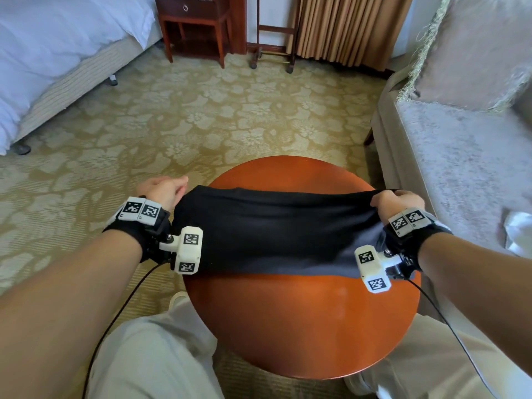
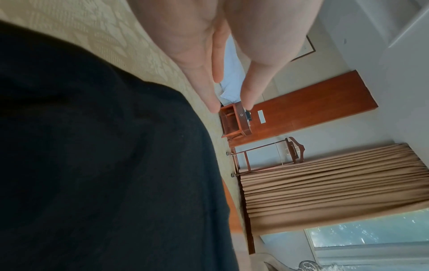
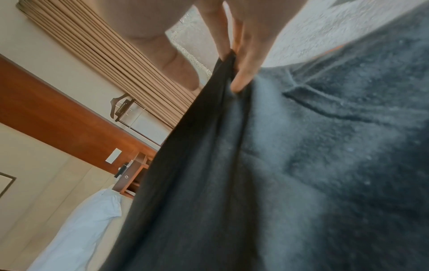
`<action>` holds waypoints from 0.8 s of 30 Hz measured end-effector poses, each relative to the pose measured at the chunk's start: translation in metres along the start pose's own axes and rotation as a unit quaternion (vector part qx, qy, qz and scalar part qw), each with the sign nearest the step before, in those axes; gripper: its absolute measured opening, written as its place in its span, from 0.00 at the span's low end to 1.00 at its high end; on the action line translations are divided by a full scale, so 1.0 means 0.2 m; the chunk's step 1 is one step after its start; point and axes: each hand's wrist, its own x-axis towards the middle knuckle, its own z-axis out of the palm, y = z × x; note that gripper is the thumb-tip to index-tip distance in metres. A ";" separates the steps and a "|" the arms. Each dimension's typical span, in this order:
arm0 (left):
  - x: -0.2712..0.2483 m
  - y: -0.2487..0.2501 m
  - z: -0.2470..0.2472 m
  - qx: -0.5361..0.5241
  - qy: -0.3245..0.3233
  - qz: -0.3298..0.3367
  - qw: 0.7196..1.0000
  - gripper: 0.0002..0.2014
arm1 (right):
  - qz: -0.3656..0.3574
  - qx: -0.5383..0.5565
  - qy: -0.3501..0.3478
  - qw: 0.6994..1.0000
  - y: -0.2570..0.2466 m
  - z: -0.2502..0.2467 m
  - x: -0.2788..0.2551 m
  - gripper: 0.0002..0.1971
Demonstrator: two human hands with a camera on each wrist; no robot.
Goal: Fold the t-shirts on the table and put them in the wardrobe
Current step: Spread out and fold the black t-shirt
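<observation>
With your right hand (image 1: pixel 398 203) pinching the black cotton t-shirt (image 1: pixel 276 228) stretched over the round reddish wooden bench (image 1: pixel 302 321), re-grip its other end, since your left hand (image 1: pixel 161 190) looks loose, then fold evenly.

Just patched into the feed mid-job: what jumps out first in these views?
A black t-shirt stretched across the round wooden table, low in the head view. The right hand pinches its right edge; the left hand is at the left edge, fingers straight in the left wrist view, so no clear grip there. Beyond lie patterned carpet, a bed far left and a sofa on the right.
</observation>
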 end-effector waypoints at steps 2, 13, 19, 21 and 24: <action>0.05 -0.03 -0.03 0.034 0.004 -0.016 0.999 0.26 | -0.007 0.003 0.013 1.000 -0.01 -0.03 0.01 0.27; -0.23 0.01 0.19 0.321 -0.044 0.157 0.933 0.13 | -0.079 -0.130 -0.073 0.986 0.00 0.02 -0.07 0.28; -0.27 -0.06 0.28 0.545 -0.179 0.201 0.794 0.19 | -0.213 -0.358 -0.179 0.891 0.10 0.19 -0.18 0.44; -0.26 -0.09 0.27 0.627 -0.208 0.184 0.728 0.31 | -0.256 -0.427 -0.184 0.847 0.15 0.22 -0.19 0.52; -0.25 -0.10 0.24 0.671 -0.221 0.152 0.691 0.40 | -0.278 -0.486 -0.183 0.808 0.16 0.23 -0.15 0.50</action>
